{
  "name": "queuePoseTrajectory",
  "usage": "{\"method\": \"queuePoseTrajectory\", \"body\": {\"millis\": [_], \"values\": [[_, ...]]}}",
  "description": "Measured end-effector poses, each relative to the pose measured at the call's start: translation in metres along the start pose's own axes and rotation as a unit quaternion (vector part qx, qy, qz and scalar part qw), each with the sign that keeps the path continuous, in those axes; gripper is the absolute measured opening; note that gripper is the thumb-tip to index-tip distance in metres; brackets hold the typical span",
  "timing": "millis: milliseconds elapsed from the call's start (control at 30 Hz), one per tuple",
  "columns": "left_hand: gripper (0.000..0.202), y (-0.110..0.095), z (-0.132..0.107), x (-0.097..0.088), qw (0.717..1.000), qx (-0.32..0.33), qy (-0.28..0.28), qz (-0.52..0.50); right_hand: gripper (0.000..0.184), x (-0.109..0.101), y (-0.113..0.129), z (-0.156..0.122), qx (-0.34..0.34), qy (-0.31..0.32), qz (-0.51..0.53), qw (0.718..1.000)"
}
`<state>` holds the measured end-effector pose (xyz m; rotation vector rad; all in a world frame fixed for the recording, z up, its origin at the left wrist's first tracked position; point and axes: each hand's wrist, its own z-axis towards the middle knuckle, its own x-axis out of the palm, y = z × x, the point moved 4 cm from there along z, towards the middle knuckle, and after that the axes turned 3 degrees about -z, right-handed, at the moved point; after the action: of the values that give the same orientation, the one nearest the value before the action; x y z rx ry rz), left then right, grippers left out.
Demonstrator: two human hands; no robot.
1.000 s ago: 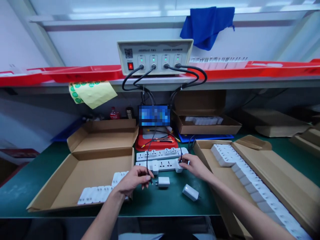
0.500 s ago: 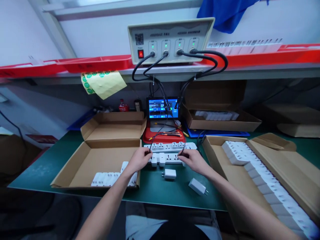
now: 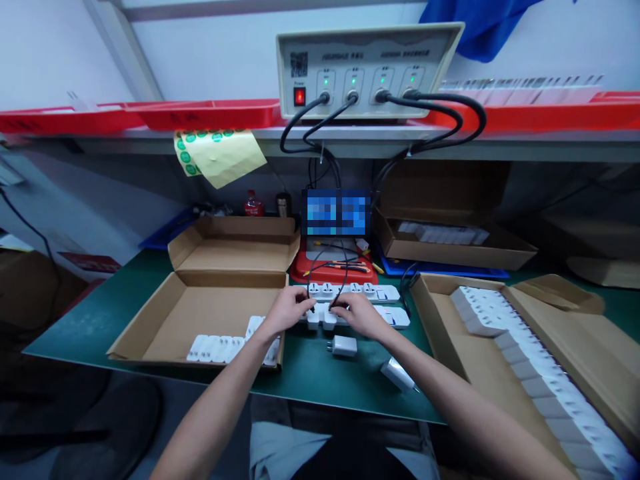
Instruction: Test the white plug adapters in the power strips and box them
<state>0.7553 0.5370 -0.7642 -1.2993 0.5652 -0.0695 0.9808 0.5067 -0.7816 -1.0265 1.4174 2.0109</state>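
Observation:
My left hand [image 3: 289, 309], fingers pinched, holds the end of a thin black cable [image 3: 309, 287] beside the front white power strip [image 3: 397, 317]. My right hand [image 3: 361, 313] pinches another black cable [image 3: 341, 291] just above a white charger [image 3: 329, 319] plugged into that strip. To its left a second white charger [image 3: 313, 319] is plugged in, close to my left fingertips. The fingers hide the cable tips, so I cannot tell whether they sit in the chargers. Nearer me lie a loose charger [image 3: 345, 346] and another loose charger [image 3: 399, 374], partly behind my right forearm.
A second power strip [image 3: 387, 293] lies behind. An open cardboard box [image 3: 165, 313] at left holds several chargers; a box [image 3: 435, 327] at right holds rows of them. A red tray [image 3: 300, 270] sits before a screen [image 3: 336, 212]. Cables drop from a tester [image 3: 370, 73] above.
My right hand has moved left along the front strip with its cable, from the right-hand sockets to the plugged-in chargers. My left hand stays near the left charger. The view has shifted slightly.

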Motion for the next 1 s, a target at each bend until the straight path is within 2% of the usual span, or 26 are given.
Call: {"method": "queuePoseTrajectory", "body": {"millis": [200, 467, 633, 1000], "values": [[0.036, 0.004, -0.002, -0.002, 1.0, -0.001, -0.003, 0.014, 0.01, 0.01, -0.005, -0.004, -0.027, -0.009, -0.037, 0.999], [0.029, 0.002, 0.002, 0.005, 0.998, 0.002, -0.027, 0.063, 0.007, 0.021, -0.007, -0.01, -0.048, -0.037, -0.063, 0.996], [0.021, -0.001, 0.002, 0.007, 0.998, 0.008, -0.005, 0.065, 0.009, 0.02, -0.007, -0.01, -0.048, -0.037, -0.066, 0.996], [0.019, -0.004, 0.004, 0.005, 0.998, 0.012, 0.03, 0.057, 0.008, 0.023, -0.01, -0.011, -0.047, -0.044, -0.067, 0.996]]}}
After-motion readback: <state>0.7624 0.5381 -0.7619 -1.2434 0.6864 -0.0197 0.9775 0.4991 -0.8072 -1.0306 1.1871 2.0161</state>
